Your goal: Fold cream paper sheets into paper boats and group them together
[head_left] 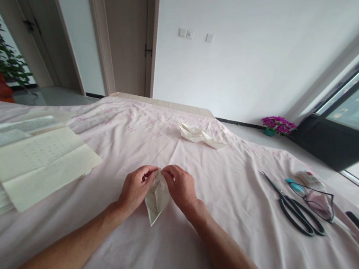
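Note:
A folded piece of off-white paper (156, 201) hangs between my two hands, its lower end narrowing to a point. My left hand (137, 186) pinches the paper's upper left edge between thumb and fingers. On the other side, my right hand (181, 188) grips the upper right edge, close to the left fingertips. Part of the paper is hidden behind the fingers. Farther back on the pink cloth lie folded paper boats (201, 137), cream-coloured with pointed ends.
Paper sheets (46, 162) lie in a stack on the left. To the right are black-handled scissors (294, 208), eyeglasses (323, 205) and a small white packet (310, 179). A wrinkled pink cloth (221, 225) covers the surface. Purple flowers (278, 124) stand on the floor beyond.

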{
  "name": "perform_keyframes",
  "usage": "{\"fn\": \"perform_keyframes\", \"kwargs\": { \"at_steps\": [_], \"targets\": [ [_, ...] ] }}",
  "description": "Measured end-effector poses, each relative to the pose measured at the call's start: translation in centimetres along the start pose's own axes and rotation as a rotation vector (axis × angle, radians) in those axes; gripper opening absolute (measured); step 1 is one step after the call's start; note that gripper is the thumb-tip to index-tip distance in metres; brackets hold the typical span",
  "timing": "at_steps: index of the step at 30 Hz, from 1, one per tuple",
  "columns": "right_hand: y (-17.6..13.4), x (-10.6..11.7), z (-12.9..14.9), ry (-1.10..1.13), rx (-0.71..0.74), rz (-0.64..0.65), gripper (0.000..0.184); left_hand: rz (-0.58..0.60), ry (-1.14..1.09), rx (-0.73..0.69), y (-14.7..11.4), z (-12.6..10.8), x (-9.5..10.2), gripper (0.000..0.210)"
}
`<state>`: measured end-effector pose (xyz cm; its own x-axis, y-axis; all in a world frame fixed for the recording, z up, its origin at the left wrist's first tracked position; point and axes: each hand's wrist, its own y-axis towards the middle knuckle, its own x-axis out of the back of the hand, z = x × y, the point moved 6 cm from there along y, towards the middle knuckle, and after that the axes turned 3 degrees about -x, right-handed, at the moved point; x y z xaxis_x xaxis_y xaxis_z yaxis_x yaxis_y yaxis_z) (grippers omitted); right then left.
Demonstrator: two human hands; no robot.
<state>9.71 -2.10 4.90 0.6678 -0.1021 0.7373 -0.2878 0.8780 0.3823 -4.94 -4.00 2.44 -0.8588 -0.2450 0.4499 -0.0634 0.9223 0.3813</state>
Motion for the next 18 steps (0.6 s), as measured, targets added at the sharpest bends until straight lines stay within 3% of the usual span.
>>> {"fn": "perform_keyframes", "kwargs": {
  "at_steps": [13,16,18],
  "targets": [
    [0.0,0.0,0.6,0.021,0.016,0.007,0.018,-0.096,0.120,-0.082,0.9,-0.6,1.2,0.023],
    [-0.1,1.1,1.7,0.050,0.074,-0.008,0.022,-0.181,0.164,-0.011,1.5,0.2,2.3,0.024],
    [-0.3,1.6,2.7,0.062,0.151,0.051,0.024,-0.231,0.188,0.060,1.9,0.9,3.0,0.024]
  ]
}}
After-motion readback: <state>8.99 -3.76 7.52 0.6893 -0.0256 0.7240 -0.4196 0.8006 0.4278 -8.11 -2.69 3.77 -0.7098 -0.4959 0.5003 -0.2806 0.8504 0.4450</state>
